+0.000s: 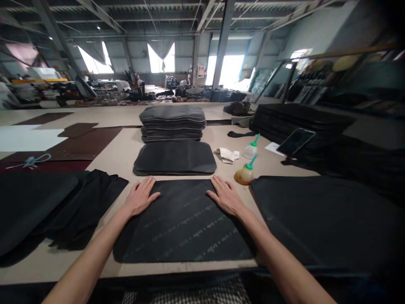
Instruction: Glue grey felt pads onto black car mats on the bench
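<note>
A black sheet (pixel 186 228) with rounded near corners and diagonal rows of pale printed lettering lies flat in front of me. My left hand (pixel 141 196) rests on its far left corner, fingers stretched out and thumb apart. On the far right corner lies my right hand (pixel 226 195), also flat with the fingers extended. Just beyond the fingertips is a low stack of black rounded panels (pixel 175 158). Behind that rises a taller stack of similar dark panels (pixel 172 122). Neither hand grasps anything.
Two squeeze bottles with green nozzles, one clear (pixel 250 150) and one amber (pixel 244 174), stand right of the stacks beside a crumpled cloth (pixel 227 154). A phone (pixel 296 141) leans at the right. Black panels (pixel 319 219) lie rightward; black fabric (pixel 82 211) lies leftward.
</note>
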{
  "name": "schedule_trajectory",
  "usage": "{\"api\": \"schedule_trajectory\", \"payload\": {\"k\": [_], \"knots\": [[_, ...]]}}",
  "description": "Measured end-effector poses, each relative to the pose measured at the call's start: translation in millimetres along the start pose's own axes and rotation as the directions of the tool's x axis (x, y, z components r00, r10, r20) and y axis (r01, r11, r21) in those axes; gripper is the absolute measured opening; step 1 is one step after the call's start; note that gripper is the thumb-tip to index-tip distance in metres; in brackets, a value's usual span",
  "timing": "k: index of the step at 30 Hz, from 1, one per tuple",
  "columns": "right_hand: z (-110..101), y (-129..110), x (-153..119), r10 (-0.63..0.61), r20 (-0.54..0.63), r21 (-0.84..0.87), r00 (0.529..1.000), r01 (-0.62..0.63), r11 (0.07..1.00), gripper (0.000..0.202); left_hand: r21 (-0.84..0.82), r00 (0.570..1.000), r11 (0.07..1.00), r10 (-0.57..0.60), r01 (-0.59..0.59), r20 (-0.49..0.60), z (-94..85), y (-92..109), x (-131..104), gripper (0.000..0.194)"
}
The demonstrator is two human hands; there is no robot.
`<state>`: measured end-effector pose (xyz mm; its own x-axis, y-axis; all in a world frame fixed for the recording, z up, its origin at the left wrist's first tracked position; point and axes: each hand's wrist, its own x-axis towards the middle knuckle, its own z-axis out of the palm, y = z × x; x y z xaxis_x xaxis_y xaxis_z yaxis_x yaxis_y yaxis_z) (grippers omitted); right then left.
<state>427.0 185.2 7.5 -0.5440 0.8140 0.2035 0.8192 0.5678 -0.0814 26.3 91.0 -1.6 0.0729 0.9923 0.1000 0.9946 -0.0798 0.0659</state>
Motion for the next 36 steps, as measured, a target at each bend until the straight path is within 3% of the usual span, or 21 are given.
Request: {"api": "schedule_trajectory", "payload": {"k": [4, 10, 12, 15, 18, 20, 22, 26, 30, 36], "knots": [[11.8, 7.3, -5.4, 0.046, 0.008, -0.01, 0.999, -0.046, 0.999, 0.075, 0.034, 0.998, 0.997, -0.069, 0.069, -0.015, 0.8, -13.9, -13.0, 0.075], [5.5, 12.0, -19.0, 0.151, -0.019, -0.067, 0.988, -0.152, 0.986, 0.076, 0.088, 0.981, 0.977, -0.191, 0.193, -0.029, -14.2, -21.1, -30.0, 0.072], [-0.4, 6.0, -31.2, 0.203, -0.061, -0.081, 0.977, -0.208, 0.975, 0.075, 0.136, 0.969, 0.962, -0.222, 0.235, -0.105, -20.2, -9.8, -41.9, 0.072], [-9.9, -15.2, -62.9, 0.194, -0.164, -0.069, 0.967, -0.208, 0.976, 0.076, 0.16, 0.972, 0.976, -0.113, 0.148, -0.208, -25.5, 25.4, -71.5, 0.073], [-16.7, -42.5, -101.3, 0.076, -0.137, -0.025, 0.988, -0.08, 0.997, 0.077, 0.11, 0.987, 0.992, 0.076, -0.06, -0.143, -20.8, 64.9, -106.5, 0.071], [-18.5, -53.0, -122.0, 0.056, -0.06, -0.005, 0.997, -0.056, 0.998, 0.077, 0.089, 0.989, 0.991, 0.107, -0.098, -0.1, -12.5, 77.0, -126.6, 0.07], [-18.3, -51.4, -136.0, 0.089, -0.017, -0.016, 0.996, -0.089, 0.996, 0.077, 0.098, 0.993, 0.994, 0.062, -0.052, -0.103, -2.9, 71.0, -142.2, 0.069], [-15.5, -21.5, -147.2, 0.149, -0.049, -0.065, 0.988, -0.152, 0.986, 0.075, 0.134, 0.989, 0.99, -0.029, 0.049, -0.147, 7.8, 24.9, -160.0, 0.064], [-17.9, 5.4, -127.2, 0.227, -0.102, -0.038, 0.969, -0.232, 0.972, 0.066, 0.129, 0.983, 0.984, -0.102, 0.122, -0.151, -7.3, -12.3, -144.4, 0.06], [-39.5, 17.5, -38.5, 0.194, 0.038, 0.095, 0.98, -0.197, 0.976, 0.052, -0.067, 0.991, 0.99, -0.128, 0.126, -0.032, -45.1, -22.7, -39.1, 0.072]]}}
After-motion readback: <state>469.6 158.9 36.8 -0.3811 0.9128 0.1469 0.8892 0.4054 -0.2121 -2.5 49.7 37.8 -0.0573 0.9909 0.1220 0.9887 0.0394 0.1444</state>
